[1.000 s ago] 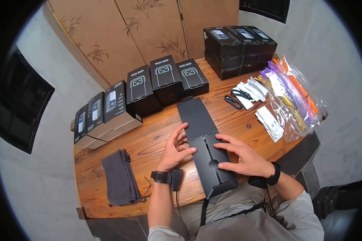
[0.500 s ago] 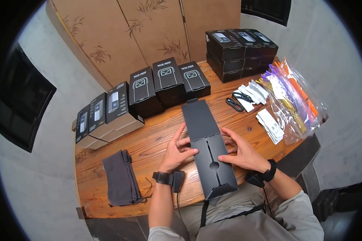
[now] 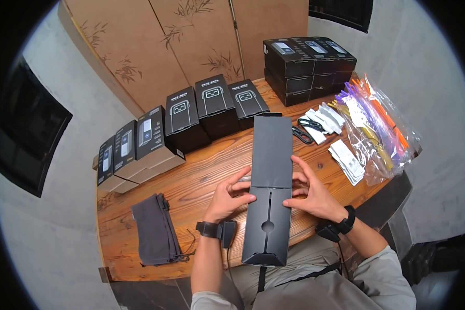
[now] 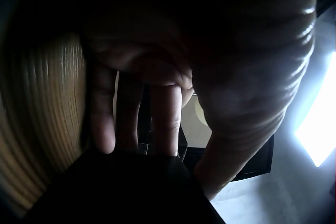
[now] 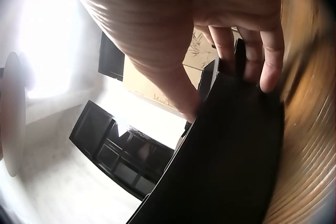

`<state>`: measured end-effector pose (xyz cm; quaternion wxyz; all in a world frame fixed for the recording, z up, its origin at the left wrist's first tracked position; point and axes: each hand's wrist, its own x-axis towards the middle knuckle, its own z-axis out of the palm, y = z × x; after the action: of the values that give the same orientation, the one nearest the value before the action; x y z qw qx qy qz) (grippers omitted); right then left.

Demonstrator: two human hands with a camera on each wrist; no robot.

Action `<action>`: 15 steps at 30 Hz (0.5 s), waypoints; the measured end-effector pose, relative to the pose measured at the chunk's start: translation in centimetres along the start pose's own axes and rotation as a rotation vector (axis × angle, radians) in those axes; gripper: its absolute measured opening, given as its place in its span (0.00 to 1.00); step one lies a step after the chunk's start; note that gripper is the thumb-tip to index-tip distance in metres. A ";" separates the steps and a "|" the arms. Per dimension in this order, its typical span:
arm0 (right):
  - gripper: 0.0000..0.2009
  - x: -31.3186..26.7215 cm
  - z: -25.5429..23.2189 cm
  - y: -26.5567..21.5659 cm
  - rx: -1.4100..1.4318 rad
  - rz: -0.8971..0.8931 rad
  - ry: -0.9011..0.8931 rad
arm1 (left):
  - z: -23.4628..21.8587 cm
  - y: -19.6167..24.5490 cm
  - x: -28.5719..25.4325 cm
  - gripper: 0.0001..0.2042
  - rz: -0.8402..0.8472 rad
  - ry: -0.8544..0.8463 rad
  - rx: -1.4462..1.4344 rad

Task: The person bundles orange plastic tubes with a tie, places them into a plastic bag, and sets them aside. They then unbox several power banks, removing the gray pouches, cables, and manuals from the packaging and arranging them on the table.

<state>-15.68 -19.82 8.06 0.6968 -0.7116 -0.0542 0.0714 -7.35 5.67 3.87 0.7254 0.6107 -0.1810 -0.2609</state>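
A black box (image 3: 267, 212) with its long lid flap (image 3: 272, 150) folded out away from the body lies between both hands in the head view. Its inner panel has a slit and a round hole. My left hand (image 3: 226, 201) grips the left side, thumb on the top edge. On the opposite side my right hand (image 3: 315, 199) holds the box, thumb on the edge and fingers along the side. Both wrist views show fingers against the dark box wall (image 4: 131, 187), (image 5: 220, 150) with the thumb on the other face.
Printed black boxes (image 3: 183, 116) stand at the back left, and stacked ones (image 3: 310, 64) at the back right. Cables (image 3: 302, 135), white packets (image 3: 346, 160) and a plastic bag of coloured strips (image 3: 377, 124) lie to the right. Dark cloth pouches (image 3: 155, 230) lie at the left.
The box has turned upright in the view, its flap swinging right and its near end left. My right hand has moved from the top panel to the box's right side.
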 end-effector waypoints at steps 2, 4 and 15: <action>0.53 -0.1 0.0 -0.1 -0.015 -0.010 0.020 | 0.1 0.1 0.0 0.37 0.007 -0.001 -0.008; 0.51 -0.2 0.2 0.1 0.016 -0.045 0.039 | 0.1 0.0 0.0 0.34 0.021 -0.002 -0.003; 0.28 -0.3 -0.3 0.7 -0.124 -0.059 -0.021 | -0.2 -0.7 0.0 0.20 0.040 0.030 0.001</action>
<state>-15.96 -20.20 7.37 0.6525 -0.7508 -0.0868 0.0547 -7.33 5.73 3.18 0.7328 0.6112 -0.1823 -0.2370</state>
